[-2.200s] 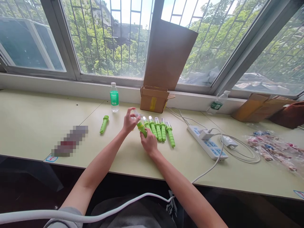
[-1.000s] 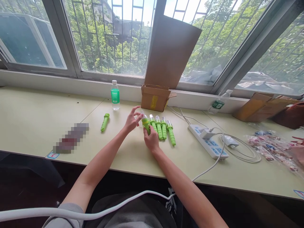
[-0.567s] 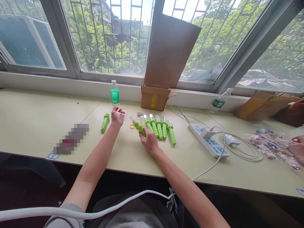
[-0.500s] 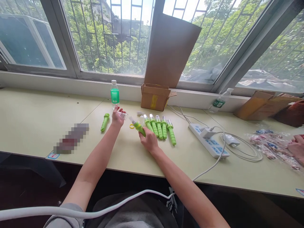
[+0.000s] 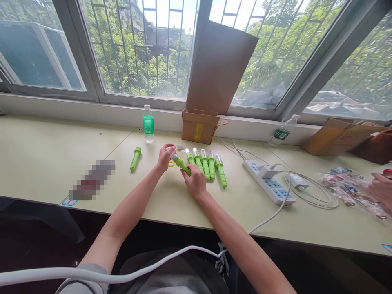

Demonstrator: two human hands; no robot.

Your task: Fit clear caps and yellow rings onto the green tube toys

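My right hand (image 5: 194, 179) is closed round the green handle of a light stick (image 5: 182, 164), which tilts up to the left. At its far end, my left hand (image 5: 165, 156) has its fingers closed on a clear plastic tube, mostly hidden by the fingers and now meeting the stick's top. Just right of my hands lie several green light sticks (image 5: 211, 165) with clear tops, side by side. A yellow ring (image 5: 170, 163) rests on the table beneath my left hand. Farther left lies a green handle (image 5: 135, 159) without a clear top.
Behind stand a water bottle (image 5: 148, 124) and a cardboard box (image 5: 198, 127). A power strip (image 5: 268, 181) with cables lies to the right. Another person's hand (image 5: 381, 188) is by plastic-wrapped items (image 5: 349, 185) at far right. A white cable (image 5: 147, 265) crosses before me.
My left hand has moved right with the clear tube and brought it onto the end of the light stick. My right hand has barely moved and keeps its hold.
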